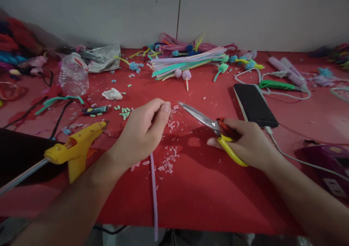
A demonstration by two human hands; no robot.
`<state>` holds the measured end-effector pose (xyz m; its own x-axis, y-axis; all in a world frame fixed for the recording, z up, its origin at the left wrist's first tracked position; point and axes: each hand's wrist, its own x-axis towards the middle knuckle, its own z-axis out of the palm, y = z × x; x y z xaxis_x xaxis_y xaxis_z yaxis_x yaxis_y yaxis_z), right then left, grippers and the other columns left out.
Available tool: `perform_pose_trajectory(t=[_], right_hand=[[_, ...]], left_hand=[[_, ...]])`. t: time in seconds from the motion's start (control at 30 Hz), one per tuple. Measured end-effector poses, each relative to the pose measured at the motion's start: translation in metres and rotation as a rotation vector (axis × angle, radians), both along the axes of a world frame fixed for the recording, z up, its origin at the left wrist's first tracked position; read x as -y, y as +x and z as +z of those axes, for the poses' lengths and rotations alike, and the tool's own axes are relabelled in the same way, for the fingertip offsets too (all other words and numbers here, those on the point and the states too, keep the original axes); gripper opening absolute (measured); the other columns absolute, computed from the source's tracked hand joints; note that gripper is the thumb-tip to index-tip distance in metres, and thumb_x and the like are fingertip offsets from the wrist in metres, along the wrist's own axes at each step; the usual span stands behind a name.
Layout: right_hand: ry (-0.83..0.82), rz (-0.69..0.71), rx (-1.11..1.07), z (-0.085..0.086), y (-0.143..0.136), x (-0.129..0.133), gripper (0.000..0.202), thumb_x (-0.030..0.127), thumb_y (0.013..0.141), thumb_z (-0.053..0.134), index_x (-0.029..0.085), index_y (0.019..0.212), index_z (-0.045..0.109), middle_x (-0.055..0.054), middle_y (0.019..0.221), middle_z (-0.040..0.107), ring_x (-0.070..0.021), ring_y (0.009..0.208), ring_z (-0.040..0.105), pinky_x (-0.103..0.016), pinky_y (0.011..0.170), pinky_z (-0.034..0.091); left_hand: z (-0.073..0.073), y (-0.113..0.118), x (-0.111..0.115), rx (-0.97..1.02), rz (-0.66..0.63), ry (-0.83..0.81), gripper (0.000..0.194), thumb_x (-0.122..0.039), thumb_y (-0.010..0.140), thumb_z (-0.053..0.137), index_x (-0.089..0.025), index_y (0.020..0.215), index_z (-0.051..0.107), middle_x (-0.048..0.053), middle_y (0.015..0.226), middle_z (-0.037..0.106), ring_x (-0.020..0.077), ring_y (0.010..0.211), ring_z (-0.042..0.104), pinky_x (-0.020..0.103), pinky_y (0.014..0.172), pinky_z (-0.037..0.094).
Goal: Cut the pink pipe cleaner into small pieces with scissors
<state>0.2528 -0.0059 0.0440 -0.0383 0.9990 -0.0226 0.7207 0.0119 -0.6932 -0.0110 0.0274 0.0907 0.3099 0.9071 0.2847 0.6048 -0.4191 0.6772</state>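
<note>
My left hand (147,129) is closed in a pinch at the middle of the red table (196,209). From beneath it a lilac pipe cleaner (154,195) hangs down past the table's front edge. The fingers hide its upper end. My right hand (245,140) grips scissors (201,117) with yellow and red handles. Their blades look closed, and the tips point left, just short of my left fingertips. Pink fluff clippings (169,161) lie scattered below and between the hands. Short green cut pieces (124,112) rest left of my left hand.
A yellow glue gun (77,144) stands at left, near a clear plastic bottle (74,75). Bundled pipe cleaners (188,62) lie at the back. On the right are a phone (255,104) with a cable and a green-handled cutter (280,85).
</note>
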Motion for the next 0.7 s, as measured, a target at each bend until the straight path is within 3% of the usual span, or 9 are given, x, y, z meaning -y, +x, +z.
perform_pose_trajectory(t=[0.3,0.53,0.7], right_hand=[[0.013,0.022,0.019,0.0,-0.0006,0.0003,0.076,0.091,0.063,0.072,0.025,0.061,0.034,0.005,0.061,0.026,-0.0116,0.059,0.024,-0.028,0.047,0.023],[0.01,0.017,0.059,-0.0008,-0.0015,-0.0015,0.076,0.092,0.064,0.07,0.025,0.06,0.034,0.005,0.059,0.026,-0.0117,0.059,0.023,-0.029,0.048,0.023],[-0.003,0.003,0.027,0.0009,-0.0009,-0.0002,0.075,0.093,0.064,0.069,0.026,0.061,0.035,0.004,0.061,0.027,-0.0121,0.058,0.025,-0.03,0.048,0.024]], left_hand=[[0.0037,0.0018,0.0013,0.005,0.007,-0.003,0.036,-0.028,0.107,0.046,-0.021,0.072,0.045,-0.004,0.062,0.044,0.011,0.055,0.04,0.029,0.054,0.033],[0.0026,0.002,0.0019,0.016,-0.013,-0.004,0.036,-0.028,0.108,0.046,-0.021,0.073,0.044,-0.004,0.063,0.044,0.011,0.057,0.042,0.03,0.055,0.033],[0.0024,0.0018,0.0025,0.027,0.007,-0.015,0.04,-0.028,0.108,0.044,-0.022,0.069,0.036,-0.005,0.06,0.037,0.0111,0.055,0.037,0.031,0.055,0.031]])
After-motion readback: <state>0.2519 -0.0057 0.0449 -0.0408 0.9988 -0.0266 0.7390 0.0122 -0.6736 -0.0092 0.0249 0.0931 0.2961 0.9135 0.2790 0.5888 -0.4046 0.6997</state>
